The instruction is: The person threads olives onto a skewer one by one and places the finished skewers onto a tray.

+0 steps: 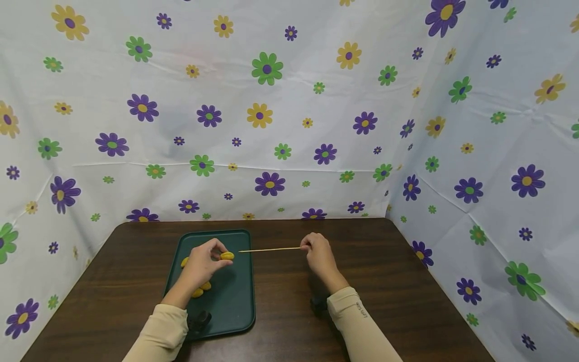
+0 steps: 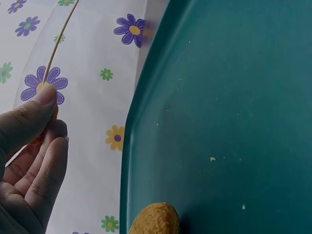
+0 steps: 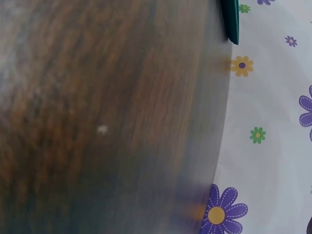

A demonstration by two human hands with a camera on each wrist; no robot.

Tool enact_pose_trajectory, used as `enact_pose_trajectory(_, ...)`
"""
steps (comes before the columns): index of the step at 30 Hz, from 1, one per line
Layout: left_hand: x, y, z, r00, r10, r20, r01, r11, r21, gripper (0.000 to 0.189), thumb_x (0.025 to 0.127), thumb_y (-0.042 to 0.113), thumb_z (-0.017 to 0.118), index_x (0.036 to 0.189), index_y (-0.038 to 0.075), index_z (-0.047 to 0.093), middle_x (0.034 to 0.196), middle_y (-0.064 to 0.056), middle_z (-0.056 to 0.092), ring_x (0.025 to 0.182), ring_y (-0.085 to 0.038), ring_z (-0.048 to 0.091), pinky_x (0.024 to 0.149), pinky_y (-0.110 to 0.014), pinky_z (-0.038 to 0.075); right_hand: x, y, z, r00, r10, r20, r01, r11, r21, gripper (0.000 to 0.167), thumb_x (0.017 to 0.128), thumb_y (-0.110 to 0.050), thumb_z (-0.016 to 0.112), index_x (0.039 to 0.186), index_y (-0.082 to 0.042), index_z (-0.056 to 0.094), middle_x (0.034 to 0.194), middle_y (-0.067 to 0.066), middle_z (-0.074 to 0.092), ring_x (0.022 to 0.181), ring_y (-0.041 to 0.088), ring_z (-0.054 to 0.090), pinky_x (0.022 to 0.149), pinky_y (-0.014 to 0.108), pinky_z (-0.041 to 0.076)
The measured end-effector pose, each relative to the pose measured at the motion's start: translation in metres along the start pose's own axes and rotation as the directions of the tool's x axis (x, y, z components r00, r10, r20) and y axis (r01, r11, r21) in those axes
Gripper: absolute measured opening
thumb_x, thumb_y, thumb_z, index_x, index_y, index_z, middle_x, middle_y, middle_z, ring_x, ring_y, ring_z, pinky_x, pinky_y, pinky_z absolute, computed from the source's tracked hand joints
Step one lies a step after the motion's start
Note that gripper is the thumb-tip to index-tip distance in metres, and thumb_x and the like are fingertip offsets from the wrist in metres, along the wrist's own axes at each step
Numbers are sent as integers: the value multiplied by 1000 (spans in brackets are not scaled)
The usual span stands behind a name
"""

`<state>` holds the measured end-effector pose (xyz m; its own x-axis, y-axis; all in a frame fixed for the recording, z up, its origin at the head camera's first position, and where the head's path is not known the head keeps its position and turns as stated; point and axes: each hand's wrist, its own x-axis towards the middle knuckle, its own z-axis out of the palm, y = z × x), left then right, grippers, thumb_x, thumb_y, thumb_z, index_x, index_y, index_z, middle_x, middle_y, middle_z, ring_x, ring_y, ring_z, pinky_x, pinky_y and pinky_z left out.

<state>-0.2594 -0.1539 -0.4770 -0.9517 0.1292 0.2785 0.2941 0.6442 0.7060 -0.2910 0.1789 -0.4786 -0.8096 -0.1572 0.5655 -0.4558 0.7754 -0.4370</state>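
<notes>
Between thumb and fingertips, my left hand (image 1: 202, 261) pinches a yellow-brown oval nugget (image 1: 227, 256) above the tray. In the left wrist view that nugget is mostly hidden behind the thumb. My right hand (image 1: 318, 251) grips one end of a thin wooden skewer (image 1: 271, 249) over the table. The skewer lies nearly level, its far end pointing left, close to the nugget; a small gap shows between them in the head view. More nuggets (image 1: 197, 292) lie on the dark green tray (image 1: 239, 314), partly covered by the left hand. A rough, crumbly nugget (image 2: 157, 219) shows near the tray's edge.
The dark wooden table (image 1: 280, 322) carries the tray on its left half. Small crumbs (image 2: 212, 159) dot the tray. A white flowered cloth (image 1: 289, 136) hangs behind the table and along its sides.
</notes>
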Motion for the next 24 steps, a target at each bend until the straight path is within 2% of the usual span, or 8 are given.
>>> enact_pose_trajectory(7,0,3,1,1000,-7,15,7,1000,-17,27,80,15,87,96,13,66,93,-2,71,83,-18,67,71,-35,56,-2,-2,3,1000,-2,30,2,1000,-5,23,83,4,77,72,-11,64,76,-2,62,79,19,57,73,38,50)
enact_pose_trajectory(13,0,3,4,1000,-13,15,13,1000,-7,27,80,14,87,96,13,66,94,-1,71,83,-17,67,73,-37,57,-3,-6,4,1000,-18,26,18,1000,-10,23,82,6,77,72,-10,63,76,-1,62,79,20,57,73,38,50)
enact_pose_trajectory(24,0,2,6,1000,-14,22,14,1000,-2,27,80,14,87,96,14,66,94,-1,71,83,-17,67,73,-38,57,-6,-6,5,999,12,40,-12,1000,1,24,83,5,76,73,-12,63,77,-2,61,78,18,56,71,36,50)
